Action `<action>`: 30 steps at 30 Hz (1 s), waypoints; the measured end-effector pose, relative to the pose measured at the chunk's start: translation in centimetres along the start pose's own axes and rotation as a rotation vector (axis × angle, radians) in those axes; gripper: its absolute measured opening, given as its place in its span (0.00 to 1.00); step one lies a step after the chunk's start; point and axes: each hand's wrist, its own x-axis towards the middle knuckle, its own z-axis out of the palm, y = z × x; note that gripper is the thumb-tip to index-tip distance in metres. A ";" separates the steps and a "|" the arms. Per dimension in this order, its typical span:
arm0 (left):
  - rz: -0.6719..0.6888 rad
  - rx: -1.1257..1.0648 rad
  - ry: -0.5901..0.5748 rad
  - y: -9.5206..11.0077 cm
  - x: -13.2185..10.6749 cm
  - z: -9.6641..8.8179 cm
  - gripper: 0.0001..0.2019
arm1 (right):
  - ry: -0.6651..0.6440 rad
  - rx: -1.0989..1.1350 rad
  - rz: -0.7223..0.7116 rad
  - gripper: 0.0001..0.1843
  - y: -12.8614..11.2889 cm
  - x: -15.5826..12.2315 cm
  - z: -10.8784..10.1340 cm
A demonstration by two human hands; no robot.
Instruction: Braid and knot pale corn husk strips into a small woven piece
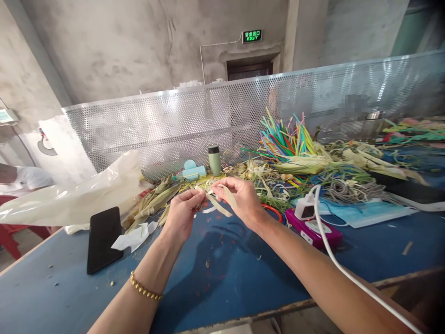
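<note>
Both my hands are raised over the blue table [222, 273] and pinch pale straw strips [219, 204] between them. My left hand [182, 213], with a gold bead bracelet on its wrist, has its fingers closed on one end of the strips. My right hand [239, 197] is closed on the other end, with a strip bent over its fingers. Just beyond the hands lies a pile of dried husks and straw [156, 202].
A black phone [102, 239] and crumpled white paper [134, 236] lie to the left. A magenta device [313, 229] with a white cable [333, 260] sits to the right, beside a blue face mask [368, 213]. Coloured strips [288, 139], a green bottle [214, 160] and a perforated metal screen [194, 125] stand behind.
</note>
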 end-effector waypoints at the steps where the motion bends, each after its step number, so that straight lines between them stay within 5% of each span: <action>1: 0.001 0.014 -0.007 0.0 0.0 0.0 0.11 | 0.007 0.042 0.041 0.13 -0.1 0.0 0.0; 12: -0.028 0.001 -0.079 0.6 -0.4 0.3 0.13 | 0.079 0.154 0.203 0.13 0.0 0.2 -0.1; 30: 0.014 0.188 -0.166 0.5 -0.4 -0.2 0.11 | 0.033 -0.169 0.092 0.09 1.1 -0.3 0.4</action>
